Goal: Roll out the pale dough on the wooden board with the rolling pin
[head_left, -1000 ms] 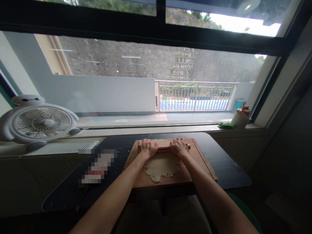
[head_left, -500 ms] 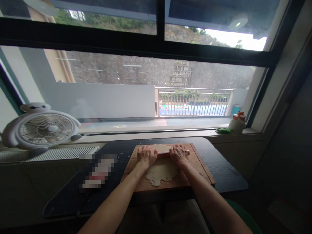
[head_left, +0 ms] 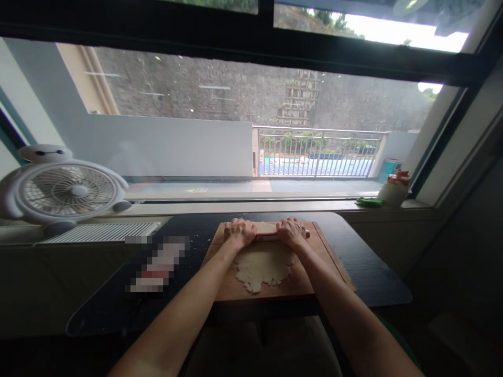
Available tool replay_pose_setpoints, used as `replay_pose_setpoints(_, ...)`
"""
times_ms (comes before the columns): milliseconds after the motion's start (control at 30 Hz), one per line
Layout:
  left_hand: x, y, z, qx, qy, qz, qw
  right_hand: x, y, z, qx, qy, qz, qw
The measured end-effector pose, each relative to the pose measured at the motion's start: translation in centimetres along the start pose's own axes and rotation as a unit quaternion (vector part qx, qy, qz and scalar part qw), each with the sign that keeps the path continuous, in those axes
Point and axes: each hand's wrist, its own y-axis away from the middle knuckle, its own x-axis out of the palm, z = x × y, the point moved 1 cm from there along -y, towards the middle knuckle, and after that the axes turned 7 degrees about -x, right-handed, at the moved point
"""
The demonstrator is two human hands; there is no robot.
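A flattened sheet of dough (head_left: 265, 264) with a ragged near edge lies on a wooden board (head_left: 334, 272). Across its far part rests a rolling pin (head_left: 266, 236), of which the middle and the right end show. My left hand (head_left: 240, 232) is closed over the pin's left part and hides that end. Near the right end, my right hand (head_left: 291, 231) is closed over the pin too, its knuckles up. A strip of dough shows beyond the pin between both hands.
The board sits on a dark table (head_left: 377, 277). A blurred-out item (head_left: 159, 264) lies on the table's left. A white fan (head_left: 74, 191) stands at the left by the window. A white container (head_left: 394, 191) and a green cloth (head_left: 369, 202) are on the right of the sill.
Both hands have pushed the rolling pin away from me, toward the board's far edge, and more dough shows on the near side. The camera view has tilted downward.
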Motion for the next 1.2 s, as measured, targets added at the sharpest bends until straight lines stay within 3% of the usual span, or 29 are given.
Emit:
replay_pose_setpoints(167,0.1,0.5,0.0,-0.004,0.002,-0.014,1.0,0.1,0.3,0.1,0.001,0.003,-0.005,1.0)
replay_pose_setpoints(633,-0.6,4.3,0.3,0.044,0.016,-0.109,0.993,-1.2,5.1,0.9,-0.021,0.009,-0.098,0.995)
replay_pose_setpoints(867,-0.3,3.3,0.3,0.032,0.013,-0.107,0.994,-0.8,4.0,0.7,-0.017,0.005,-0.079,0.997)
replay_pose_setpoints(1200,-0.4,1.3,-0.1,0.013,0.0,-0.039,0.999,-0.6,1.3,0.3,-0.004,0.007,-0.007,1.0)
